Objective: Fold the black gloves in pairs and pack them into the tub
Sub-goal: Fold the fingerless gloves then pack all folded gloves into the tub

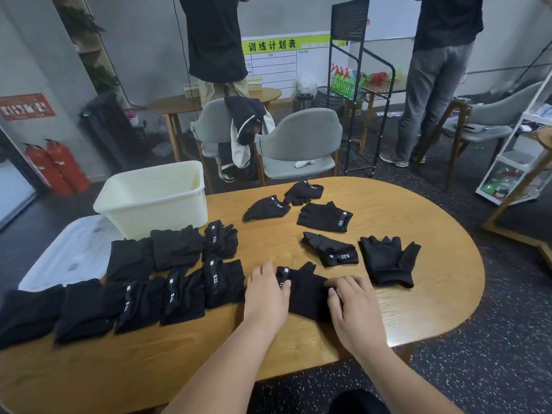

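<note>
Grey chairs (301, 135), red extinguishers (56, 168)

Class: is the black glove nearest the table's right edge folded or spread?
Spread: the black fingerless fabric glove lies flat on the oval wooden table, finger stubs showing.

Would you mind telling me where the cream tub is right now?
In the head view, the cream tub stands at the table's far left, behind the folded gloves and beside a white lid.

left hand (265, 291), right hand (352, 306) palms down, fingers curled, pinching glove (304, 294)
</note>
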### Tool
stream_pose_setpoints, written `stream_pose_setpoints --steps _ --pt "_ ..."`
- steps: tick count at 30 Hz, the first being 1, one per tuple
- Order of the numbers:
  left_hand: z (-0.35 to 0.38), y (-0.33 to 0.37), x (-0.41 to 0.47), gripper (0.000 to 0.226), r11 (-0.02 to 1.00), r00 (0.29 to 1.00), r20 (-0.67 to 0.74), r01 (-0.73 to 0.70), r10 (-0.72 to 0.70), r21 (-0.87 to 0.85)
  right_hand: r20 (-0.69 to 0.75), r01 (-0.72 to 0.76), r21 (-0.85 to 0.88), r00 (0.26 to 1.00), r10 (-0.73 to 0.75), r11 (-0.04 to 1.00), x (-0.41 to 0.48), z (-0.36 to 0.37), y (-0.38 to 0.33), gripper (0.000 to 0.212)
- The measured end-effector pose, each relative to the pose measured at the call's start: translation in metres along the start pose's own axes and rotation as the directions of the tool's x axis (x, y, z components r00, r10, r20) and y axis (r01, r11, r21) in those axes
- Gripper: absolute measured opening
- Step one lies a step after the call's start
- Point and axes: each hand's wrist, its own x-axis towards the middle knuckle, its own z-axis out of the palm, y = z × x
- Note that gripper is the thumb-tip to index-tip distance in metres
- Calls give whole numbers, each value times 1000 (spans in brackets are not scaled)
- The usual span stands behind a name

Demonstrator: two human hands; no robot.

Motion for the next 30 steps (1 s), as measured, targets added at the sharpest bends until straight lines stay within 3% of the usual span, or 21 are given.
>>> stream_pose_setpoints --steps 4,8,10,13,16,18,19,23,26,30 --pt "-3 9 18 60 993 992 44 119 -120 19 -41 -128 175 990 137 976 1 -3 3 20" --pt "-13 8 23 24 996 988 124 89 -89 7 -38 -166 228 983 179 959 1 -1 6 22" --pt "-24 11 24 8 1000 995 96 16 -17 15 -40 -183 239 979 198 953 1 -1 6 22" --pt "-44 22 29 15 988 984 -101 -152 149 -19 -33 -202 230 976 215 952 2 1 9 22" --pt "-67 33 28 17 908 870 -269 -416 413 48 -18 -216 230 974 226 949 1 3 10 22" --pt "-71 32 22 17 811 796 -170 -550 581 198 -22 -213 217 975 223 953 1 4 9 21" --pt "-67 29 17 18 783 799 -58 -567 598 257 -20 -210 208 976 219 955 1 3 9 21" --pt "-25 3 -12 43 790 862 318 -495 395 362 -15 -183 176 982 188 967 2 3 9 25" --pt "-5 -6 -23 60 789 885 300 -456 355 412 -18 -171 147 984 175 974 2 5 10 27" --pt "0 -8 -24 65 774 902 229 -432 366 464 -10 -154 99 988 156 983 3 7 12 29"
